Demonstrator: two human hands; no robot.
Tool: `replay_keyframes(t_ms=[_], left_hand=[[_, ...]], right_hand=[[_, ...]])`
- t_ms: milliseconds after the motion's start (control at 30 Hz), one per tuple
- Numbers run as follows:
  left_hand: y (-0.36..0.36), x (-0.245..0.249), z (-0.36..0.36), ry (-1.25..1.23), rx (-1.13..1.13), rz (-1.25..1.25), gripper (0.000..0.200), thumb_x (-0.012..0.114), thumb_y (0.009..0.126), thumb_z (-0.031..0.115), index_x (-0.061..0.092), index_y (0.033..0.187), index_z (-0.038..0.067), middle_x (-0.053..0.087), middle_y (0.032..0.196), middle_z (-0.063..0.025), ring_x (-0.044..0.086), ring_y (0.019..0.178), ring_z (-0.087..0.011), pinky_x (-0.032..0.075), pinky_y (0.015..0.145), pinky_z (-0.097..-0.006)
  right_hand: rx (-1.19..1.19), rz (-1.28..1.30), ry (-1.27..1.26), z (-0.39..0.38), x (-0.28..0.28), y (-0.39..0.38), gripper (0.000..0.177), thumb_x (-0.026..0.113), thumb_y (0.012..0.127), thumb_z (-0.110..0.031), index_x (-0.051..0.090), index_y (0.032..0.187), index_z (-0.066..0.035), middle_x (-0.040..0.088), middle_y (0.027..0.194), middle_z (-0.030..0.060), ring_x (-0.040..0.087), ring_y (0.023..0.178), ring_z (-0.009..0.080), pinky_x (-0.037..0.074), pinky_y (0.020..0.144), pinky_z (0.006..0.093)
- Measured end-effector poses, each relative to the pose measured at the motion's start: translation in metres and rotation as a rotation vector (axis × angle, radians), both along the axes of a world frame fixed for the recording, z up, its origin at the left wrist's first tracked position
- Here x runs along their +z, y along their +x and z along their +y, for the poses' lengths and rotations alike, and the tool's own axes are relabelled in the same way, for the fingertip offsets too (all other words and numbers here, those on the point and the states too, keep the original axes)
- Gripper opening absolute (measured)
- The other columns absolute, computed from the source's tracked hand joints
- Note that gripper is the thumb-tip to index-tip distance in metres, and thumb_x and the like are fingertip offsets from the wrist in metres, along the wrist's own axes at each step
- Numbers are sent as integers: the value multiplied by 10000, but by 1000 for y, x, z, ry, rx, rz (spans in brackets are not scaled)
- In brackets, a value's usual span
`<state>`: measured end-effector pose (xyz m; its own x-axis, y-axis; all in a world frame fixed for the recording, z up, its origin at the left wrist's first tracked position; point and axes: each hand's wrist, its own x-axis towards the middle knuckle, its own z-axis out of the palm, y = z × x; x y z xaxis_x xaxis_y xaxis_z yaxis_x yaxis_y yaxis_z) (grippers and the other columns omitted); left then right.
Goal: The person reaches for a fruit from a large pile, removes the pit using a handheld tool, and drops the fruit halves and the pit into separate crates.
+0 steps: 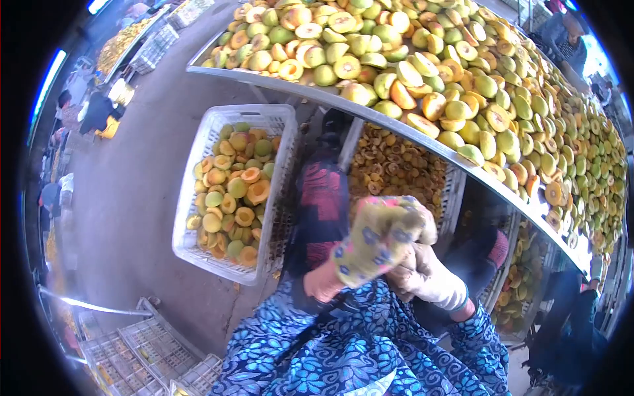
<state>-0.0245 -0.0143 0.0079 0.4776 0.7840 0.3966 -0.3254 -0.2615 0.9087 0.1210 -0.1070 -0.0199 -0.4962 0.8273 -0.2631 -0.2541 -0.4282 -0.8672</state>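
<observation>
My left hand (383,236), in a flower-patterned glove, is curled closed above my lap. Just below and against it, my right hand (428,276) wears a pale glove, its fingers also bent closed. Whatever lies between the two hands is hidden by the gloves. Past them spreads a metal-edged table (300,91) heaped with halved yellow-green fruit (456,109), which look like peaches; some show orange flesh and pits. To the left, a white plastic crate (191,191) on the floor holds more fruit halves (234,198), several of them hollowed.
Beneath the table, a crate of brown pits or scraps (393,165) stands near my knees. Grey crates (152,343) lie at lower left. Other people (99,112) work at the far left, and a person (564,36) sits across the table. The metal edge (502,188) runs close in front.
</observation>
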Motion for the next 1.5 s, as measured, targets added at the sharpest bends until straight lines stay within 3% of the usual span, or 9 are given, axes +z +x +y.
replay_keyframes(t_ms=[400, 600, 667, 733, 833, 1067, 1133, 1267, 1500], left_hand=[[2, -21, 17, -964, -298, -480, 654, 312, 1026, 561, 614, 764, 43, 656, 738, -138, 642, 666, -229, 539, 608, -334], [-97, -20, 54, -503, 432, 65, 547, 375, 1038, 489, 598, 732, 94, 642, 697, -94, 635, 632, -178, 528, 558, -300], [-166, -42, 66, -491, 593, 349, 438, 482, 1012, 422, 675, 844, 67, 675, 778, -132, 686, 789, -247, 572, 737, -381], [-243, -74, 91, 218, 542, 1270, 257, 624, 935, 222, 661, 1092, 21, 702, 873, -133, 696, 871, -283, 565, 808, -364], [-231, -26, 100, 944, 588, 1488, 361, 695, 864, 255, 627, 1151, 46, 689, 959, -135, 673, 945, -309, 525, 878, -387], [-76, -1, 210, 323, 221, 929, 399, 683, 881, 287, 617, 1162, 12, 699, 1004, -182, 684, 956, -312, 542, 812, -414], [-5, 3, 217, 558, 361, 1493, 504, 700, 841, 441, 631, 1115, 23, 696, 1004, -191, 678, 920, -341, 528, 793, -460], [24, -24, 229, 441, 303, 1448, 549, 697, 833, 495, 633, 1137, 42, 692, 1001, -187, 669, 909, -330, 522, 787, -433], [-13, 14, 129, -495, -28, -247, 507, 474, 998, 476, 592, 1191, 22, 684, 954, -138, 685, 752, -194, 537, 566, -265]], right_hand=[[257, 748, -404, 21, 6, -9, 333, 655, 920, -331, 482, 819, -65, 443, 561, 7, 391, 395, 76, 297, 303, 237], [-347, -188, -77, 26, -21, -9, 207, 596, 949, -246, 498, 918, -66, 550, 622, 55, 559, 520, 167, 447, 475, 275], [-201, -1356, 438, 7, -76, -7, 206, 620, 898, -219, 540, 985, -49, 649, 727, 143, 654, 638, 287, 515, 568, 379], [168, -1590, 542, -26, -144, -7, 269, 613, 868, -209, 559, 1072, -42, 688, 851, 202, 687, 741, 356, 537, 653, 453], [151, -1432, 188, -9, -99, -31, 305, 581, 895, -254, 547, 1092, -24, 704, 906, 195, 702, 793, 350, 545, 685, 447], [116, -1179, 214, -3, -98, -38, 335, 620, 887, -290, 513, 1079, -37, 678, 845, 226, 671, 804, 410, 519, 716, 491], [87, -1175, 221, 4, -84, -38, 334, 626, 883, -283, 508, 1079, -39, 677, 846, 223, 670, 810, 410, 518, 716, 488], [-31, -1176, 279, 3, -85, -34, 333, 642, 876, -266, 491, 1076, -46, 671, 849, 221, 659, 828, 418, 514, 715, 489], [-369, -624, 116, 14, -34, -12, 232, 636, 912, -202, 536, 989, -8, 625, 808, 195, 630, 722, 251, 483, 669, 392]])
